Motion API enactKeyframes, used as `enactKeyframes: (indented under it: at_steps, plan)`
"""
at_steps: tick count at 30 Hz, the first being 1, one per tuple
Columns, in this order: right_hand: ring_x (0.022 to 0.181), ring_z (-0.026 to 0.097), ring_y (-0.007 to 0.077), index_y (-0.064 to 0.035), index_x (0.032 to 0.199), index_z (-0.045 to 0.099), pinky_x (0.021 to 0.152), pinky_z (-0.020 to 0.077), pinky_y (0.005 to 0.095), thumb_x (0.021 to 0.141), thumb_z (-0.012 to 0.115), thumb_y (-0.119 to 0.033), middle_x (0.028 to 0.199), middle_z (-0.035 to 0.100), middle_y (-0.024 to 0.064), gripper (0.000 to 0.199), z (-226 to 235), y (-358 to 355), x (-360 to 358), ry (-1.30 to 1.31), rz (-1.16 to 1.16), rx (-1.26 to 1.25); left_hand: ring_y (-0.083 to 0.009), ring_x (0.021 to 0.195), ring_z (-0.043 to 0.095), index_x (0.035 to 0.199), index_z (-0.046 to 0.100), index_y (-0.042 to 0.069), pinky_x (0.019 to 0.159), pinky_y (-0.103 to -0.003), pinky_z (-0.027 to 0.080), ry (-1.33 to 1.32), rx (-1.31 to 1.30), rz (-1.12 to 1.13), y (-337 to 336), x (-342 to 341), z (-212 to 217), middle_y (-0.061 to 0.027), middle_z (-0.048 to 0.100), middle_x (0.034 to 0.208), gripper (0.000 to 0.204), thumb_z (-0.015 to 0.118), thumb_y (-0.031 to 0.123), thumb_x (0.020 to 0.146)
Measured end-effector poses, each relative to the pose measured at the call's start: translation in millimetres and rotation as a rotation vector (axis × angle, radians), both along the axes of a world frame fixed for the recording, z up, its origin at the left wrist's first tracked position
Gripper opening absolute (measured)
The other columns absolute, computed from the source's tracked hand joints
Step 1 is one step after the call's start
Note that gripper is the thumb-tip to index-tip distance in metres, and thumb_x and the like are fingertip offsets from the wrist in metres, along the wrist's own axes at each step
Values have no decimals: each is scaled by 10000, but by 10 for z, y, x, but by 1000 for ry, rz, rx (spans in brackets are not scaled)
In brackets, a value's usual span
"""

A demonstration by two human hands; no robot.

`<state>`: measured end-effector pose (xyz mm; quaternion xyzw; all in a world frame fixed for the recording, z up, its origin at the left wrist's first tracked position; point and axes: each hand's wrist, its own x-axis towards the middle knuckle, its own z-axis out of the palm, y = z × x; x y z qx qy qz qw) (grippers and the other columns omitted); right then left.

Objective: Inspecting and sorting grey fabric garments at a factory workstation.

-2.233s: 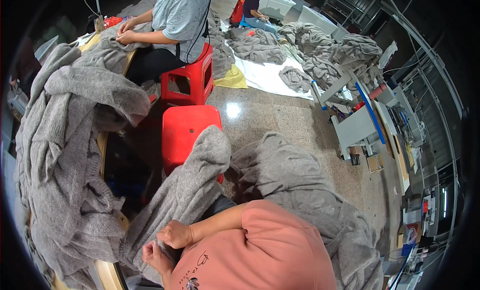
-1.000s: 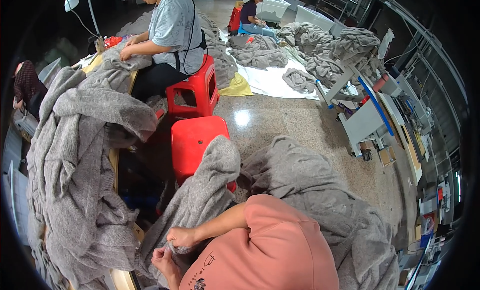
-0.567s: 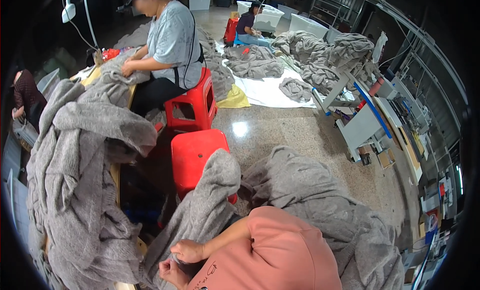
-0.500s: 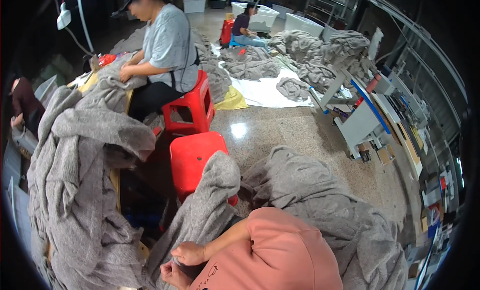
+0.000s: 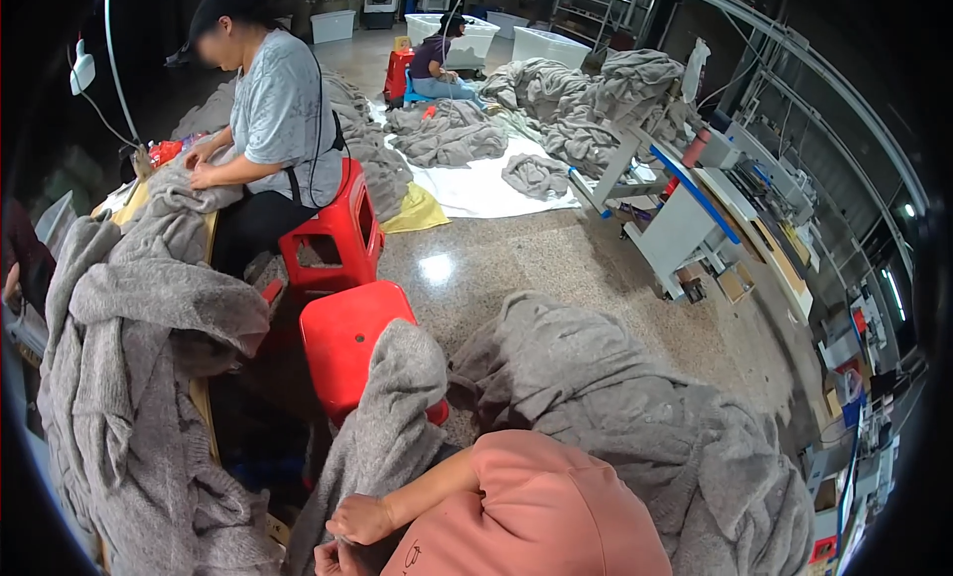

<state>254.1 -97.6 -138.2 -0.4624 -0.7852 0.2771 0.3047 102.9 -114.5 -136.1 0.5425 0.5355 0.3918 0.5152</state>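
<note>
At the lower edge of the head view, my two hands are close together over a length of grey fleecy fabric [image 5: 382,437]. This cloth runs from my lap up over the corner of a red stool. My right hand [image 5: 362,519], the upper one, is closed with its fingers pinching the fabric. Just below it, my left hand [image 5: 338,558] is closed on the same cloth, partly cut off by the lower edge. Whatever lies between the fingertips is too small to make out. My pink sleeve and torso hide part of the fabric.
A red stool [image 5: 357,336] stands ahead. Grey fabric [image 5: 129,397] drapes over a table on the left, and another heap [image 5: 586,368] lies on my right. A co-worker [image 5: 278,110] sits at the table; another person [image 5: 437,60] sits farther back. A machine stand [image 5: 675,229] is at right.
The whole view has shifted, so the surroundings now lie further left. My hands remain at the cloth, lower in the picture; the co-worker at the table has moved their hands slightly.
</note>
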Motion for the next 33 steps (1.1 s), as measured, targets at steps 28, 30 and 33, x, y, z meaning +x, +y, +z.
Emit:
enactKeyframes:
  at_steps: [28,30,33]
  plan:
    - [616,541,301,10,653,552,564,405,373,571,618,-141,623,549,153,184,99,-63,288,405,404,-141,-91,504,363,684,541,-31,463,-236,313,23,-215,-242,-43,103,737,-3,462,539,89,544,19,757]
    - [536,513,250,23,581,513,508,363,347,597,606,-131,568,527,147,180,136,-62,243,339,318,-248,-90,504,367,683,544,-26,462,-236,313,102,-73,-256,-44,90,667,-11,459,529,91,539,19,762]
    - [515,489,241,19,557,486,483,340,355,614,598,-128,555,505,146,194,118,-137,163,498,343,-272,-100,504,408,722,577,11,459,-254,337,263,86,-298,-90,-3,481,-34,494,546,90,551,73,782]
